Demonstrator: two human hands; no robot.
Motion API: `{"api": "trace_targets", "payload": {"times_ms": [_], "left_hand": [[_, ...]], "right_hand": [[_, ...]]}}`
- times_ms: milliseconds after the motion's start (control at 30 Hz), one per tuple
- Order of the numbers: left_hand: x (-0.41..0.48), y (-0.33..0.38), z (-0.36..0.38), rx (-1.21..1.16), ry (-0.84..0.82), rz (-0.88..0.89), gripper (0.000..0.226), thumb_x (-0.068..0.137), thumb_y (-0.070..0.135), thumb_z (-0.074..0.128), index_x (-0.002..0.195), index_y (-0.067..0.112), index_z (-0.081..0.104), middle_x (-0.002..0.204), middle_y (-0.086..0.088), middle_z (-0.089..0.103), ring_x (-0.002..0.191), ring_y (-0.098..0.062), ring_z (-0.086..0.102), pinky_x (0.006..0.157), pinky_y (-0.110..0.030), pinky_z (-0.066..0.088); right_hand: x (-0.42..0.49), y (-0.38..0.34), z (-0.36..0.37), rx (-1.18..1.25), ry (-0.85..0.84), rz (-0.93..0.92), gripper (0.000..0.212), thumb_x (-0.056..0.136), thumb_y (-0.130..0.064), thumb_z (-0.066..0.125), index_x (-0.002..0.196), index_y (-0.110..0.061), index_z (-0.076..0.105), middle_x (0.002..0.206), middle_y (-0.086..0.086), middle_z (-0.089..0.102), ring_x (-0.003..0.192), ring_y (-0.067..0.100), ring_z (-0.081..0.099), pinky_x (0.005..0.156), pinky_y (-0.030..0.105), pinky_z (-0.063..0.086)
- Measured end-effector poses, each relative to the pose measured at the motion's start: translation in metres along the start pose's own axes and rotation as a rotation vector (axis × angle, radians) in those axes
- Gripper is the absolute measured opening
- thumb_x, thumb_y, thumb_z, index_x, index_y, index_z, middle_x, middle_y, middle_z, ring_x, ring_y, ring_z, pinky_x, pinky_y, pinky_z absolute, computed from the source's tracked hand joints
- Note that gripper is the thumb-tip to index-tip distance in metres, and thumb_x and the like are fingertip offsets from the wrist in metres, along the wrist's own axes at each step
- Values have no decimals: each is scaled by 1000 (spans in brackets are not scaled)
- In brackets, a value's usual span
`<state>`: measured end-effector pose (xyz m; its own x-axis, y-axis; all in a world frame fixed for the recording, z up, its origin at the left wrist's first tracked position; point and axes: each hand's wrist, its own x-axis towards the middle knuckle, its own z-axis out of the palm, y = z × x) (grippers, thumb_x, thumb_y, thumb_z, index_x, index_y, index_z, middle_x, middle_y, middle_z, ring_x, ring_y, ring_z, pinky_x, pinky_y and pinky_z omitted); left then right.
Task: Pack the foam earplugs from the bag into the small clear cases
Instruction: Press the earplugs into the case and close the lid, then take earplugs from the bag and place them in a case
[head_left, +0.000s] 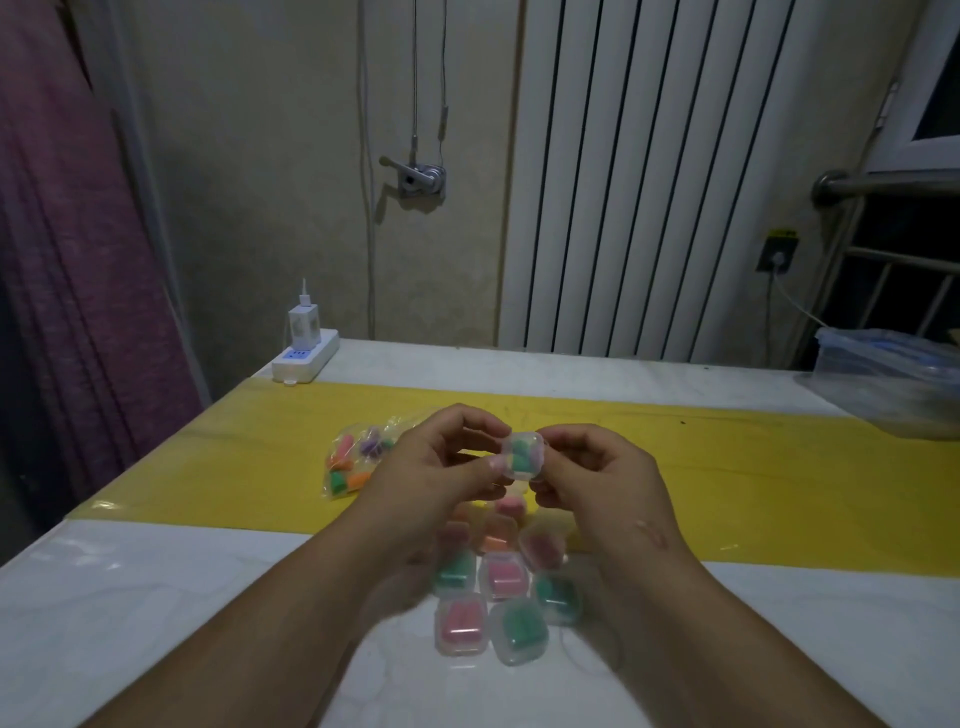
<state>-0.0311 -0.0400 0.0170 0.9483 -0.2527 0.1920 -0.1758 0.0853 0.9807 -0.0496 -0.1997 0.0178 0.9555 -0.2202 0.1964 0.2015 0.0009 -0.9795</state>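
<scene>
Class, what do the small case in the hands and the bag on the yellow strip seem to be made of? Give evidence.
Case: probably rigid clear plastic, slightly frosted; green earplugs show through. Bag: likely thin glossy plastic film; it crinkles, and coloured earplugs show through.

A small case (523, 456) is pinched between the left hand (441, 467) and right hand (597, 478), above the counter (156, 597). The bag of earplugs (353, 462) lies on the counter left of the hands. Filled cases (498, 587) cluster beneath the hands, nearer the person. At the far left corner is a power strip (306, 358) with a charger (304, 325) on it — at the far right edge, a box (893, 374). A radiator (649, 182) stands behind the counter.
</scene>
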Motion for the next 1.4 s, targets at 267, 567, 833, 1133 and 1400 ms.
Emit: {"api": "trace_targets", "payload": {"times_ms": [267, 567, 833, 1133, 1400], "left_hand": [[6, -4, -6, 125, 99, 101, 22, 82, -4, 71, 97, 12, 66, 92, -3, 73, 86, -24, 72, 82, -43, 60], [7, -9, -7, 313, 204, 218, 17, 82, 8, 75, 85, 24, 69, 82, 12, 71, 75, -10, 64, 75, -38, 57], [8, -12, -9, 605, 344, 288, 20, 82, 11, 71, 77, 30, 66, 75, 23, 63, 64, -2, 53, 56, -11, 38], [12, -15, -19, 890, 511, 271, 18, 80, 16, 67, 83, 34, 67, 96, 15, 58, 100, -16, 49, 81, -31, 38], [13, -19, -15, 1112, 345, 49, 33, 87, 37, 62, 120, 30, 67, 138, 7, 55, 129, -17, 42, 105, -31, 29]], "right_hand": [[-5, -6, 3, 154, -83, 101, 19, 96, -16, 58, 93, -6, 73, 86, 17, 74, 67, 22, 66, 67, 34, 58], [7, -10, -12, -151, 2, -17, 7, 83, -5, 73, 81, -11, 71, 73, 10, 71, 62, 16, 65, 54, 21, 52], [19, -16, -45, -504, -147, 155, 5, 82, -11, 75, 85, -16, 76, 79, 4, 73, 66, 13, 57, 60, 27, 46], [17, -11, -47, -817, -236, 291, 19, 69, -7, 85, 62, -13, 69, 50, -5, 59, 49, 10, 50, 55, 22, 42], [19, -4, -33, -968, -86, 69, 20, 81, -36, 75, 67, -23, 68, 71, -9, 68, 71, 11, 62, 66, 27, 48]]}}
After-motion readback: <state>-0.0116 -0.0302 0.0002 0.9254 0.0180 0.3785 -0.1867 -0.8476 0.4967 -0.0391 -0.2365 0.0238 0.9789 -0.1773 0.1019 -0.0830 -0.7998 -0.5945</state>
